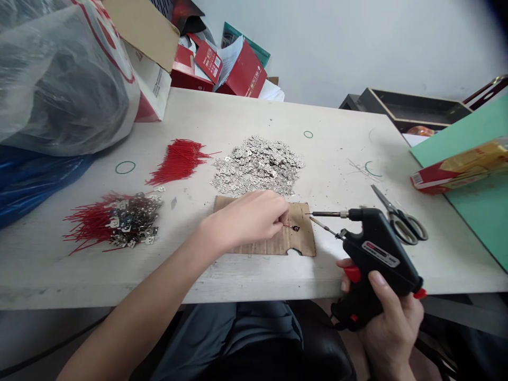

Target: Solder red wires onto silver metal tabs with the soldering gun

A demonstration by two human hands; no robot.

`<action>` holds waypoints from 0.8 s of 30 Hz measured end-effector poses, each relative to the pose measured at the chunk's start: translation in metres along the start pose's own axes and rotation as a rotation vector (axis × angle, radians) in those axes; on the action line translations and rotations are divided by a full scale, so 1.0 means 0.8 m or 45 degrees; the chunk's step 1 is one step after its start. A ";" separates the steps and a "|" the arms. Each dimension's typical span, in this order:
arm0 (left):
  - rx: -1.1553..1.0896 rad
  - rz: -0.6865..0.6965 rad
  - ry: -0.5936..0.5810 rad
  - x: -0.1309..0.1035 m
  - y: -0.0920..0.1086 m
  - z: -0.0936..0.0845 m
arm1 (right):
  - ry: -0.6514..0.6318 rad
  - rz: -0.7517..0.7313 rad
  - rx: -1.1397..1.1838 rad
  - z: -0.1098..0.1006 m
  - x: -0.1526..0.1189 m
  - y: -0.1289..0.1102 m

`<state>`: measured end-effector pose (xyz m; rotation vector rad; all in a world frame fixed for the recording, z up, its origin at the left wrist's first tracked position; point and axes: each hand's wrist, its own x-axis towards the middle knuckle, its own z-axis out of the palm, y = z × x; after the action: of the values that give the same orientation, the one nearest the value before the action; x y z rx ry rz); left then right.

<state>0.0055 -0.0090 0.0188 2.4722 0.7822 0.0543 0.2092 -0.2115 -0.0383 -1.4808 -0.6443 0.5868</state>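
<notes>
My left hand [260, 217] is closed over a brown cardboard piece [305, 241], pinching a short red wire [286, 225]. At the wire's end lies a small dark metal tab [296, 228] on the cardboard. My right hand [387, 312] grips a black soldering gun [373, 254] with a red trigger. Its thin tip points left, above the cardboard's right edge and apart from the tab. Behind the cardboard spreads a pile of silvery metal tabs [257, 164].
Red wires [178, 160] lie behind left, wired tabs [135, 219] at the left. Scissors [400, 219] rest right of the gun. Plastic bags [67, 79] and red boxes [246, 69] stand at the back left; a packet [460, 164] lies on a green surface [484, 211] at right.
</notes>
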 end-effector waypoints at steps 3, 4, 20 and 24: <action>0.006 0.009 0.004 0.000 0.000 0.000 | -0.006 0.003 0.004 0.000 0.000 0.000; 0.007 0.010 0.004 0.000 0.000 0.000 | -0.011 0.007 0.000 0.000 0.000 0.000; -0.016 0.026 0.000 -0.002 -0.001 0.001 | -0.010 -0.011 -0.034 0.000 0.001 0.000; -0.050 0.005 0.018 -0.005 0.001 -0.010 | 0.016 0.086 0.004 -0.012 0.000 0.009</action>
<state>0.0010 -0.0079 0.0268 2.4385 0.7751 0.0882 0.2162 -0.2177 -0.0454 -1.5072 -0.5852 0.6301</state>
